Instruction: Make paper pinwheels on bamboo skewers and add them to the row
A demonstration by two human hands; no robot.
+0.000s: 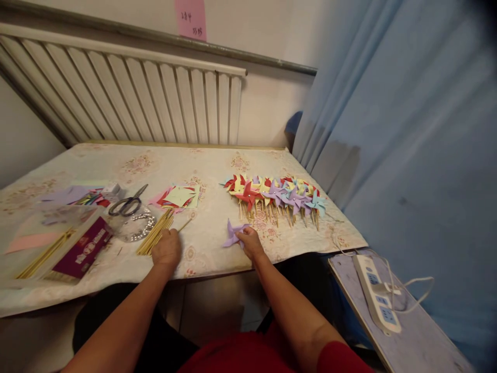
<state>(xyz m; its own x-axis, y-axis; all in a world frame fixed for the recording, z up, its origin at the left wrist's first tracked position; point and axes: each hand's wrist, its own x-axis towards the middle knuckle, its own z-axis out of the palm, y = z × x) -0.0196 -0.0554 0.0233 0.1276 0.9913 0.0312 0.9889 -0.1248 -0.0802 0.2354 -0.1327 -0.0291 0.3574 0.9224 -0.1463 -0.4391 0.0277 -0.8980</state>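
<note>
Wears a red top (236, 357), nearest the camera. Pinches a purple pinwheel (232, 235) by one edge in the right hand (251, 242), over the near side of the flowered cloth (212, 166). Grips one thin stick (185, 225) in the closed left hand (167, 248), just beside the stick bundle (155, 232). Has a pinwheel cluster (275, 191) farther back, right of the scissors (133, 199).

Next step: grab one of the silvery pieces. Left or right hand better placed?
Left hand, likely: it is nearer the silvery pieces, with the stick bundle between, though it holds a stick. Right hand is farther away, holding purple folded paper.
</note>
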